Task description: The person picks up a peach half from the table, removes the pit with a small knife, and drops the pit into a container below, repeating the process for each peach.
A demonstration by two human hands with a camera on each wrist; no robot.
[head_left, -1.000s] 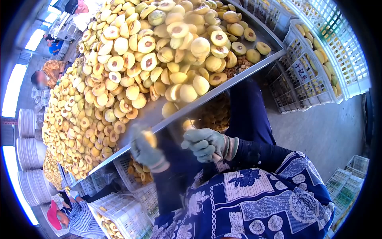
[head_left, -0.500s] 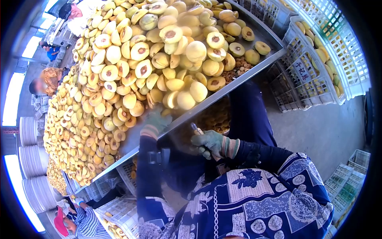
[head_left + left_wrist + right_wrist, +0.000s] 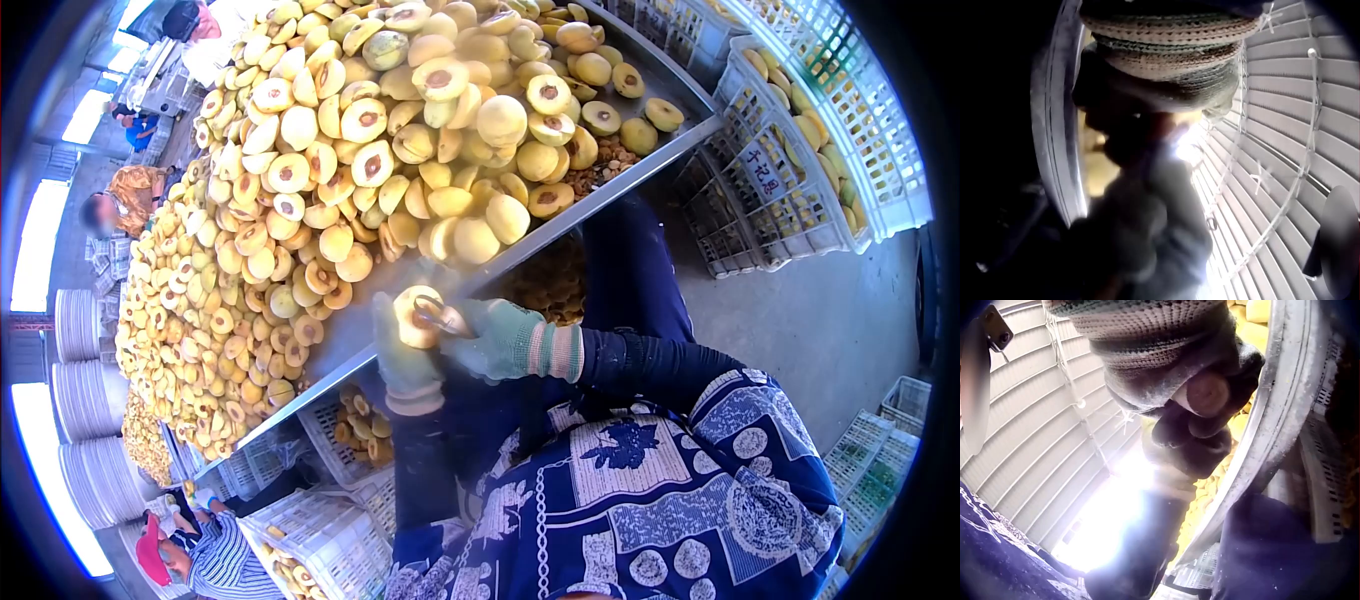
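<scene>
In the head view my gloved left hand [image 3: 408, 362] holds a halved yellow fruit [image 3: 416, 316] upright, cut face toward the right hand. My gloved right hand [image 3: 492, 340] grips a small tool [image 3: 440, 318] whose metal end is at the fruit's centre. The tool's round wooden handle end [image 3: 1207, 394] sticks out of the right fist [image 3: 1191, 425] in the right wrist view. The left wrist view is dark; the left glove [image 3: 1166, 81] shows there, its fingers in shadow. Both hands are at the metal table's near edge, beside a large heap of halved fruit [image 3: 290, 172].
The table's raised metal rim [image 3: 590, 205] runs diagonally before the body. White crates of fruit [image 3: 775, 190] stand at the right, another crate [image 3: 320, 540] at lower left. Beneath the rim lie more fruit pieces [image 3: 548, 285]. Other people [image 3: 225, 555] are at the left, near stacked round trays [image 3: 92, 400].
The left hand has come back from the heap's edge with a fruit half in its grip. The right hand has moved left, bringing the tool against that fruit.
</scene>
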